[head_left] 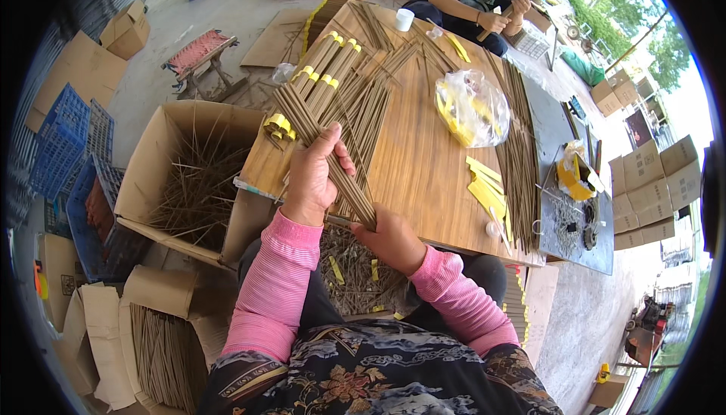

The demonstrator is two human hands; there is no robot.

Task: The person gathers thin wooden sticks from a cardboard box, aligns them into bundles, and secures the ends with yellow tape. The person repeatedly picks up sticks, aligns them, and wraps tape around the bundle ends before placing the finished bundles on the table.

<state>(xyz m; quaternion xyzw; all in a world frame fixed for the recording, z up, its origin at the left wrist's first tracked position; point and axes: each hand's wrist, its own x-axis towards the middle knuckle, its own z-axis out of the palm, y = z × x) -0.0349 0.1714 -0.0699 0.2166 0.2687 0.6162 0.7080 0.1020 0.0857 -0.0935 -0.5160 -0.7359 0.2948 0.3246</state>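
Note:
A slanting bundle of thin brown incense sticks (349, 190) is held up over the near edge of the wooden table (412, 150). My left hand (314, 173) wraps round its middle, thumb on top. Lower down, my right hand (392, 240) closes round the near end, its fingertips partly hidden. Behind the bundle, loose sticks (370, 116) lie spread on the tabletop. Finished-looking bundles with yellow bands (321, 75) are stacked at the table's far left. Yellow paper strips (488, 192) lie to the right of my hands, and a clear plastic bag (484, 116) holds more.
Left of the table stands a carton (140, 181) of broken sticks; another box (162, 354) of sticks is below it. Long sticks (522, 158) line the right edge. Beyond is a dark side table (586, 241) with a yellow container (576, 177). A person (473, 3) sits opposite, holding sticks.

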